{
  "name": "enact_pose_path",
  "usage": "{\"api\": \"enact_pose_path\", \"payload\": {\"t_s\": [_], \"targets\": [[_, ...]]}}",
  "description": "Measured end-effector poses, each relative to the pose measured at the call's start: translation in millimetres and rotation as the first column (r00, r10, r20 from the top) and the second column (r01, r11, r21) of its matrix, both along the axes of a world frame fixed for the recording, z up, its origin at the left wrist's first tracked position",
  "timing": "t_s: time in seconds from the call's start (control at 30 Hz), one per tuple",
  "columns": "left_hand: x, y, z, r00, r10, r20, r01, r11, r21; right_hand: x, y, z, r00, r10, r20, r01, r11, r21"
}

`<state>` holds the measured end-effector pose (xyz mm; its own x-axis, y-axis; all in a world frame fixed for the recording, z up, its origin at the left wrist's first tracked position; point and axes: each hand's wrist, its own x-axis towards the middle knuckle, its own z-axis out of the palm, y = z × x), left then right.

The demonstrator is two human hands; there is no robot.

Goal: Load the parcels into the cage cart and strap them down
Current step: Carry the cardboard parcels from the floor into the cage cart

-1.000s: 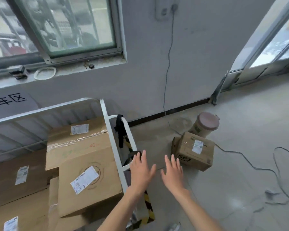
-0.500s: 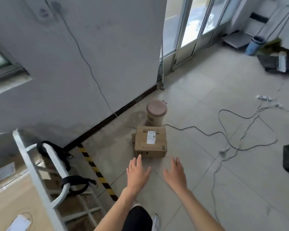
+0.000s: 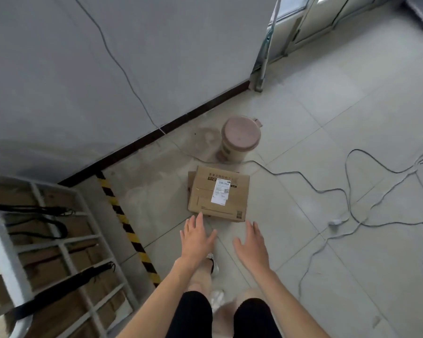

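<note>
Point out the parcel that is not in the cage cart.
The labelled cardboard box on the floor by the pink-lidded bin; the other boxes sit behind the cage cart bars.

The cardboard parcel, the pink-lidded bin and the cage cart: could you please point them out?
cardboard parcel [image 3: 203, 201], head view, bare top face left of its label.
pink-lidded bin [image 3: 241, 133], head view, middle of the lid.
cage cart [image 3: 7, 264], head view, thick white corner post.

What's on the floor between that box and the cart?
Just a yellow-and-black tape stripe between the box and the cart; otherwise bare, as the head view shows.
</note>
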<state>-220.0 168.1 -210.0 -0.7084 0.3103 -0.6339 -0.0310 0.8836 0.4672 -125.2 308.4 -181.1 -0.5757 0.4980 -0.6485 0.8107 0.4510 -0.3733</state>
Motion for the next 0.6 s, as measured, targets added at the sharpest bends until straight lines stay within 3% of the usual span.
{"api": "enact_pose_path", "payload": {"t_s": [0.43,0.6], "targets": [[-124,60,-208,0.992,0.099,0.076,-0.088,0.986,-0.14,-110,106,-210,0.993,-0.035,0.111,0.049,0.991,-0.122],[-155,69,-299,0.941,0.299,0.161,-0.276,0.95,-0.149,-124,143,-300,0.939,-0.277,0.203,0.318,0.924,-0.211]]}}
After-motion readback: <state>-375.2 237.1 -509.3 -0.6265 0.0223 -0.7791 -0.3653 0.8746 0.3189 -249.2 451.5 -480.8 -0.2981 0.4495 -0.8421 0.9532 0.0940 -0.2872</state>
